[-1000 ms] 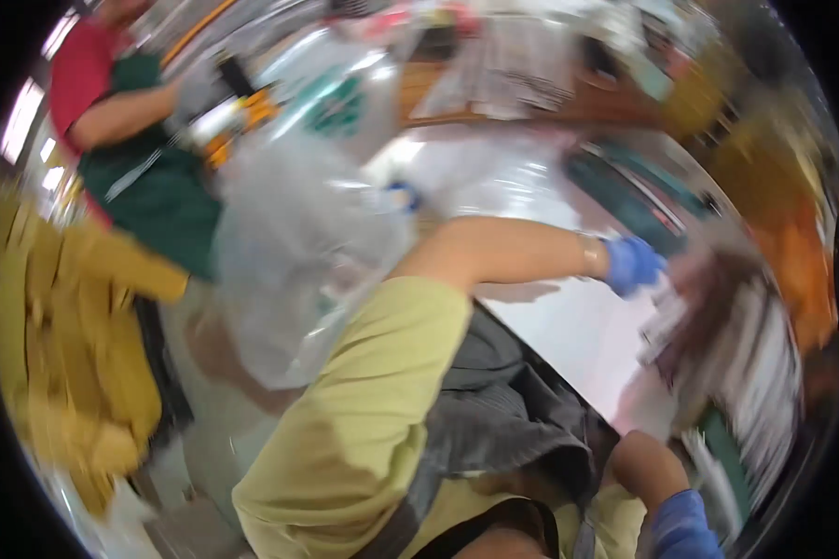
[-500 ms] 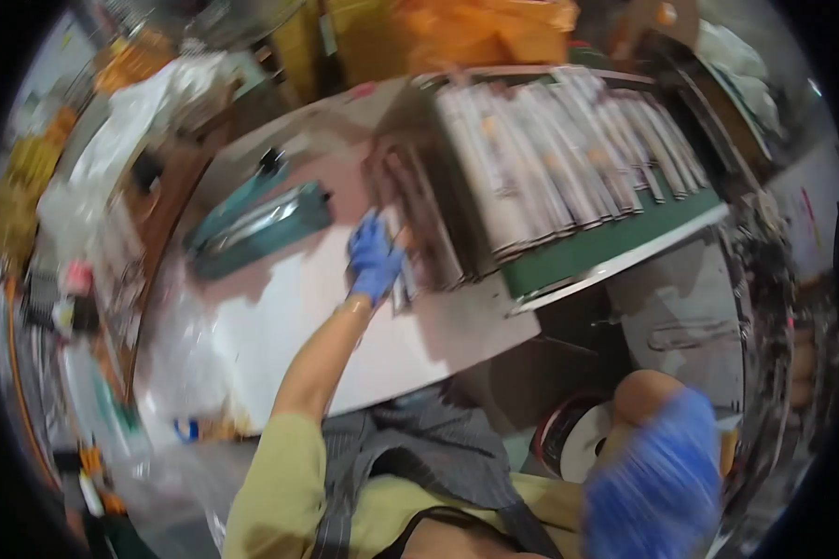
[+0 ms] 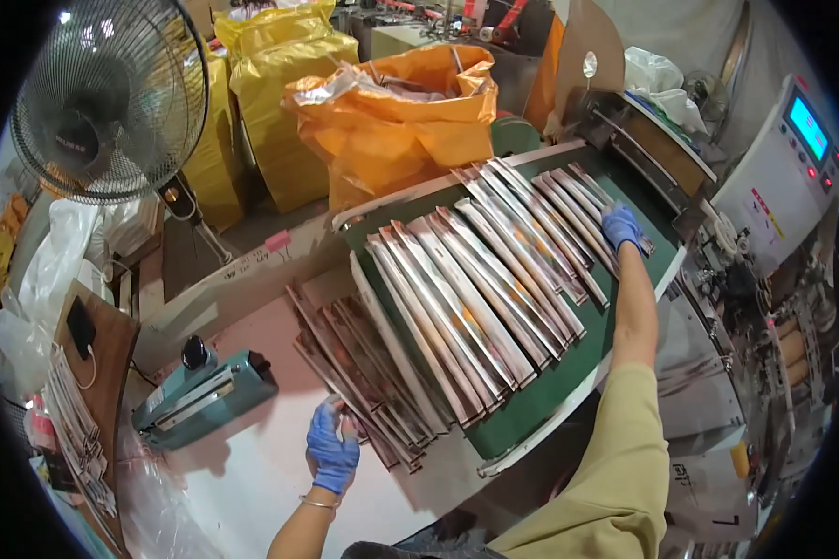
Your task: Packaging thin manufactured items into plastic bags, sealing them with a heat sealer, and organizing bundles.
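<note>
Long, narrow packets (image 3: pixel 457 321) in shiny clear wrapping lie side by side across a green conveyor belt (image 3: pixel 569 373). My right hand (image 3: pixel 622 226), in a blue glove, reaches to the far right end of the row, its fingers closed round a packet there. On the white table to the left, more of these packets (image 3: pixel 345 363) form a slanting pile against the belt's side. My left hand (image 3: pixel 334 447), also blue-gloved, is beside the near-left edge of that pile. Its fingers are slightly bent and apart, with nothing visible between them.
A teal heat sealer (image 3: pixel 205 401) stands left on the table (image 3: pixel 289 503). An orange sack (image 3: pixel 401 130) is behind the belt, with yellow sacks (image 3: pixel 294 121) and a fan (image 3: pixel 112 102) farther left. A machine with a lit control panel (image 3: pixel 792 168) rises at right.
My right hand has swung from low beside my body up to the belt's far right end. My left hand appears lower, just off the pile. The view has shifted toward the back.
</note>
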Demonstrator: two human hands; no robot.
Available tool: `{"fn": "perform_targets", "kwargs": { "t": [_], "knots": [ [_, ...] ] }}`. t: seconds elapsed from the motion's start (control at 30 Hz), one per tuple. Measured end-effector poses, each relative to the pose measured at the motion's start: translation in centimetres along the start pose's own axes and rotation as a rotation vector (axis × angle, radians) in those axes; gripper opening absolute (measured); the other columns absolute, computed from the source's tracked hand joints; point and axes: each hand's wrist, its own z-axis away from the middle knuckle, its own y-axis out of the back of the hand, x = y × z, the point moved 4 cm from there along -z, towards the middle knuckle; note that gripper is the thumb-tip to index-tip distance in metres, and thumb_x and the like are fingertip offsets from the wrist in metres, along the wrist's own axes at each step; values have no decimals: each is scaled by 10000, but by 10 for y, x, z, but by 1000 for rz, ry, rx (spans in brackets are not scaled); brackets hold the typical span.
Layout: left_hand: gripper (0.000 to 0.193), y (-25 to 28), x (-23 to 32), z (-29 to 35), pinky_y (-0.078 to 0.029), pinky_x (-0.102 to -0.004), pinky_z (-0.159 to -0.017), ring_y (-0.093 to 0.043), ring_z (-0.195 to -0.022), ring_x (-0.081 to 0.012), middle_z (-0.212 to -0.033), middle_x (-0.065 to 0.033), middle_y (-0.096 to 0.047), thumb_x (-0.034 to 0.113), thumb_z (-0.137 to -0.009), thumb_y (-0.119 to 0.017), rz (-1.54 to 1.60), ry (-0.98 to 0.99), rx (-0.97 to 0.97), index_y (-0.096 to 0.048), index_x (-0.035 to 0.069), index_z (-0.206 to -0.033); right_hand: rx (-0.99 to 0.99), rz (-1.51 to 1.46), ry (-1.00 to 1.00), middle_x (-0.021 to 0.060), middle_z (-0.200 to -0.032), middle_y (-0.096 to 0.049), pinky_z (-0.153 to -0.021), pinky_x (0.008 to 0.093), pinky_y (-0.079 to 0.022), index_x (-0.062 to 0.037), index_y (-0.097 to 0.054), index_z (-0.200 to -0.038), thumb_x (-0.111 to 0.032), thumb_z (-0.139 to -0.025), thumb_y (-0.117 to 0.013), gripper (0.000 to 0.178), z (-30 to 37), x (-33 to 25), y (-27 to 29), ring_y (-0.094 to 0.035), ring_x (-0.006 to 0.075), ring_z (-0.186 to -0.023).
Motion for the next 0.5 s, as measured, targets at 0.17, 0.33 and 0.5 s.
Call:
{"fn": "perform_targets", "kwargs": {
  "t": [0.17,0.33,0.5],
  "knots": [
    [399,13,18,-17,-384,-374,-844,-485,-981,-320,-1047,-160,-509,183,-794,-512,-265,-28,221,-430,20,-1149,-81,-211,481,217,-981,-572,-814,442,-417,-22,-552,-989,-393,-857,-344,445,77,-122,33,-537,373,-919],
    [684,-9,-11,-78,-362,-350,-885,-431,-1102,-226,-1222,-109,-433,356,-788,-599,817,399,215,-268,27,-1288,-241,-358,733,248,-953,-551,-790,419,-425,43,-481,-1040,-429,-811,-433,527,234,-222,113,-537,377,-901],
    [927,7,-7,-98,-344,-335,-914,-394,-1112,-217,-1235,-148,-389,537,-687,-646,921,505,41,-235,-41,-1284,-339,-424,864,271,-1000,-530,-833,419,-409,-7,-431,-1176,-486,-811,-407,603,355,-297,136,-528,377,-947]
  ]
}}
